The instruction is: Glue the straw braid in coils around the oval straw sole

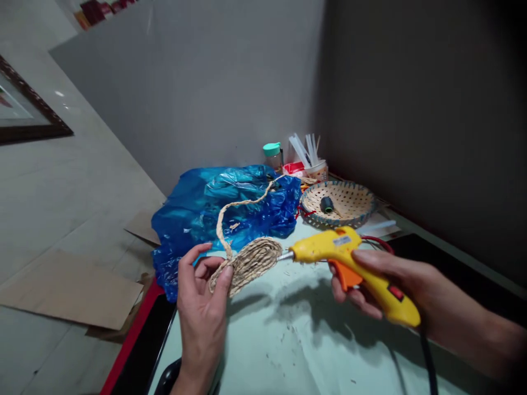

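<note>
My left hand (200,296) pinches the near edge of a flat coil of braided straw rope (249,262), holding it tilted above the pale green table (296,340). The rope's loose end (230,211) trails back over a blue plastic bag (222,211). In my right hand (382,285) is a yellow glue gun (354,263) with an orange trigger. Its metal nozzle touches the right rim of the coil. A finger rests on the trigger.
A woven basket (340,204) holding a small dark spool stands at the back right. Behind it are a cup of clear glue sticks (308,156) and a green-capped jar (272,154). Cardboard sheets (69,291) lie on the floor at left. Grey walls close the corner.
</note>
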Motion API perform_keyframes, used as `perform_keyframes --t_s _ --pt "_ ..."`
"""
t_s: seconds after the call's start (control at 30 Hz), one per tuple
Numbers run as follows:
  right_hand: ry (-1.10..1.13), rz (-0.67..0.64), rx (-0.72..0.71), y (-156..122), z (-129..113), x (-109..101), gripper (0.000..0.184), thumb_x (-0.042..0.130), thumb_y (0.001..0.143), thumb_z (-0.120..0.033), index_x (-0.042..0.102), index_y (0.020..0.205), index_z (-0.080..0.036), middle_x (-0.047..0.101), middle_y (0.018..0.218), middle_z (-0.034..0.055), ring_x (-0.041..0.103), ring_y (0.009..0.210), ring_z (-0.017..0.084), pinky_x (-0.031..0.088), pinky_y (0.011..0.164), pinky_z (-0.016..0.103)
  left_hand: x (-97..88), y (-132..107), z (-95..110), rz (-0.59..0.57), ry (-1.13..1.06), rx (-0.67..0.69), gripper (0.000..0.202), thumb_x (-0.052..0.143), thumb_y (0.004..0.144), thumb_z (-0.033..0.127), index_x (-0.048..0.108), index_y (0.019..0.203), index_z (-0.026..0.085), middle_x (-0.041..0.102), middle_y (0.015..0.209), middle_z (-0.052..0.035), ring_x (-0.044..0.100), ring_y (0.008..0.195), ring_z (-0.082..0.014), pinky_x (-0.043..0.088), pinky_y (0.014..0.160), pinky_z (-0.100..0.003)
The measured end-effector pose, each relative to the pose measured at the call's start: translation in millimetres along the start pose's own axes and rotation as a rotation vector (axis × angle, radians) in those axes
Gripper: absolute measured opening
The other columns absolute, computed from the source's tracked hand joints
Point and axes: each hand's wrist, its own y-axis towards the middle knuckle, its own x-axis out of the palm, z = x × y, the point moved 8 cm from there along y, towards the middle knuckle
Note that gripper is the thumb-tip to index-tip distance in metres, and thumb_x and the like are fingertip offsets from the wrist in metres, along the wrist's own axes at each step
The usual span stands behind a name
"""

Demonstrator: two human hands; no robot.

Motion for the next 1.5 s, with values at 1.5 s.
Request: perform_keyframes --t_s 1.5 --pt "-0.868 -0.139 -0.225 -3 -7 47 0.047 0.022 0.108 -0.045 0.062 0.093 -0.024 0.067 0.102 0.0003 0.060 0.091 0.017 0.046 0.086 0.032 51.1 -44 15 -0.322 0.064 0.058 0.040 0.063 0.098 0.016 0.076 0.127 0.040 0.066 0.090 0.0009 0.064 0.082 -0.0104 0.049 0.069 -0.018"
